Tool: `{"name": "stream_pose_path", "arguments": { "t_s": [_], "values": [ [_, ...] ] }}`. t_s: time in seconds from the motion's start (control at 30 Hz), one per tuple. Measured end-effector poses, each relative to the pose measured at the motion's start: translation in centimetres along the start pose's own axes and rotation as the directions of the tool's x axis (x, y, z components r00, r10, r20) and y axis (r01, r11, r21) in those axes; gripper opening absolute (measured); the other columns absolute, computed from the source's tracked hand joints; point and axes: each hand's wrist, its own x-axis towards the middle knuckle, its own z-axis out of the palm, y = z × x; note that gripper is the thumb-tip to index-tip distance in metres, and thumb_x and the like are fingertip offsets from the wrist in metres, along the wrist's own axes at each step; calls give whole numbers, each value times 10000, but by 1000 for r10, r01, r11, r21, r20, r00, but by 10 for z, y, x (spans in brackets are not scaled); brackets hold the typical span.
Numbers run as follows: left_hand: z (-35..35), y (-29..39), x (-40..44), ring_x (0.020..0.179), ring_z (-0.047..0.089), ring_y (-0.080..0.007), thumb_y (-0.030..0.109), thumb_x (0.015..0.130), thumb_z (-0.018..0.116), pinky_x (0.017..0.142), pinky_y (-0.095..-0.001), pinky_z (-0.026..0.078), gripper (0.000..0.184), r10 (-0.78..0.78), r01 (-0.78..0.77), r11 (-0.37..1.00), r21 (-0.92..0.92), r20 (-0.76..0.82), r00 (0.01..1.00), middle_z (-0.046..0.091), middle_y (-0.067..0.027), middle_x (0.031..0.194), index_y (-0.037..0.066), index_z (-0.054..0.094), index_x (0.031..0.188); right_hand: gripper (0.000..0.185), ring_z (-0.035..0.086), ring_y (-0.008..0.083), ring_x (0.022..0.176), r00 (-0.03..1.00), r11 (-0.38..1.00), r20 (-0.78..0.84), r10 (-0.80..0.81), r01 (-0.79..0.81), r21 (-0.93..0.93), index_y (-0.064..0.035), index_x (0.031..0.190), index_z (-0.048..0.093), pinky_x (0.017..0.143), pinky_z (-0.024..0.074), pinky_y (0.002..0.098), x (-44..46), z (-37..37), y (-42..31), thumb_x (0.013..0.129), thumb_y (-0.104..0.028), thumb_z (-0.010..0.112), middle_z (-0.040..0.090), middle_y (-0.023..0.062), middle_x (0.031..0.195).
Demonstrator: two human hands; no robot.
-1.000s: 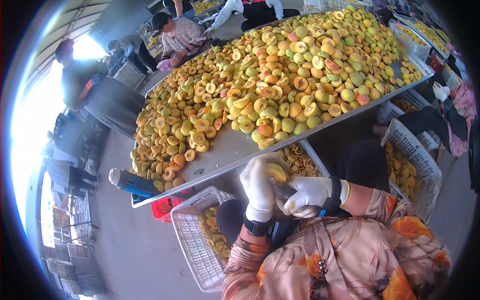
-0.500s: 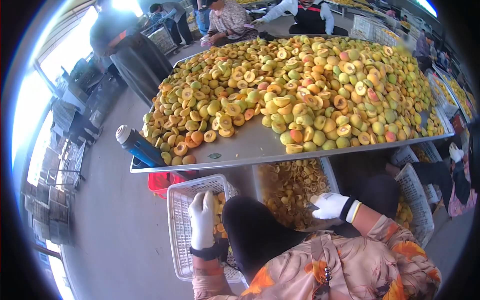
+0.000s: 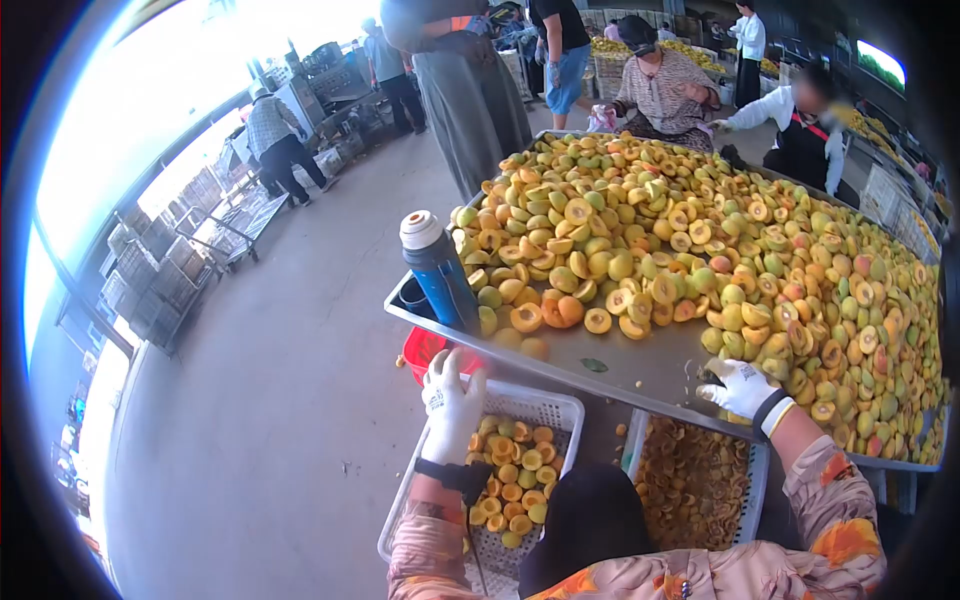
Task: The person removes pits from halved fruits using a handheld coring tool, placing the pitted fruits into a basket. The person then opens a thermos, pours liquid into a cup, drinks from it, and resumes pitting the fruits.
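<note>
My left hand (image 3: 453,400), in a white glove, is above the back left rim of a white basket (image 3: 545,402) of fruit halves, beside a red container (image 3: 423,352). Its fingers are apart and hold nothing. At the front edge of the metal table (image 3: 650,375), my right hand (image 3: 742,388), also gloved, reaches beside the heap of halved yellow fruit (image 3: 700,230). Its fingers are curled; something small and dark shows near the fingertips, too unclear to name. Below it stands a crate (image 3: 757,490) of brown pits or scraps.
A blue flask (image 3: 440,275) stands at the table's left corner. Several people are around the far side, one in a patterned top (image 3: 665,95) and one in white sleeves (image 3: 790,130). Stacked crates (image 3: 150,285) and a cart (image 3: 232,235) are at the left.
The view has swung to the left. My hands, together one second ago, have parted. My right hand has moved from over the scraps crate to the table edge; the left has moved to the basket's far rim.
</note>
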Motion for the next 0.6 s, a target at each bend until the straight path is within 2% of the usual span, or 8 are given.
{"name": "stream_pose_path", "arguments": {
  "t_s": [0.13, 0.23, 0.33, 0.37, 0.4, 0.43, 0.53, 0.6],
  "values": [
    [26, -30, 73, 1179, 569, -371, 295, 894, 680, 1012, -467, 454, 421, -82, 72, 989, -133, -70, 994, 634, -196, 1234, 57, 651, 1240, 609, 615, 428, 1127, 960, 1000, 277, 27, -29, 5, -58, 1259, 617, 972, 479, 490, 32, -2, -5, 881, -526, 711, 665, 243, 1140],
    [52, -36, 97, 1092, 610, -389, 335, 893, 653, 963, -473, 470, 395, -122, 97, 971, -221, -102, 987, 668, -201, 1134, 59, 660, 1175, 615, 621, 411, 1113, 988, 990, 102, -114, 122, -74, -50, 1232, 628, 985, 476, 484, 61, -27, -36, 868, -537, 724, 664, 222, 1144],
    [71, -21, 104, 949, 662, -427, 406, 872, 623, 862, -494, 492, 380, -130, 96, 956, -276, -110, 985, 710, -195, 957, 64, 657, 1035, 572, 662, 269, 1032, 994, 957, 50, -101, 83, 277, -24, 1181, 615, 920, 526, 393, 107, -50, -110, 834, -437, 804, 672, 147, 1101],
    [81, -21, 104, 925, 665, -421, 395, 865, 617, 802, -511, 488, 360, -119, 76, 966, -248, -166, 979, 715, -180, 931, 64, 650, 1001, 551, 654, 229, 1043, 992, 909, 31, -123, 100, 405, -28, 1159, 611, 931, 523, 385, 126, -47, -127, 833, -427, 807, 668, 115, 1103],
    [79, -16, 103, 937, 691, -397, 299, 883, 623, 826, -468, 516, 320, -135, 100, 971, -217, -152, 979, 722, -201, 960, 53, 659, 1085, 523, 646, 212, 1053, 989, 818, 36, -145, 99, 566, -38, 1172, 599, 937, 523, 373, 148, -41, -145, 845, -385, 811, 660, 93, 1113],
    [75, -10, 103, 949, 717, -373, 202, 900, 630, 850, -426, 543, 315, -148, 121, 976, -182, -141, 979, 730, -222, 988, 41, 667, 1168, 524, 640, 209, 1069, 986, 781, 59, -157, 87, 619, -43, 1212, 578, 958, 515, 365, 165, -42, -177, 857, -348, 814, 653, 92, 1134],
    [85, -12, 108, 867, 703, -392, 145, 883, 633, 795, -442, 538, 210, -97, 23, 966, -257, -277, 956, 717, -211, 910, 34, 691, 1051, 614, 623, 231, 1133, 959, 778, -79, -273, 268, 569, -7, 1263, 543, 1000, 499, 371, 231, -12, -235, 852, -365, 827, 642, 124, 1177],
    [99, -18, 115, 828, 672, -406, 137, 843, 633, 763, -470, 522, 185, -47, -49, 959, -278, -331, 943, 699, -189, 858, 42, 686, 992, 670, 619, 256, 1168, 958, 755, -113, -265, 279, 593, 11, 1296, 527, 1032, 484, 389, 261, 5, -274, 849, -388, 826, 632, 150, 1231]
  ]
}}
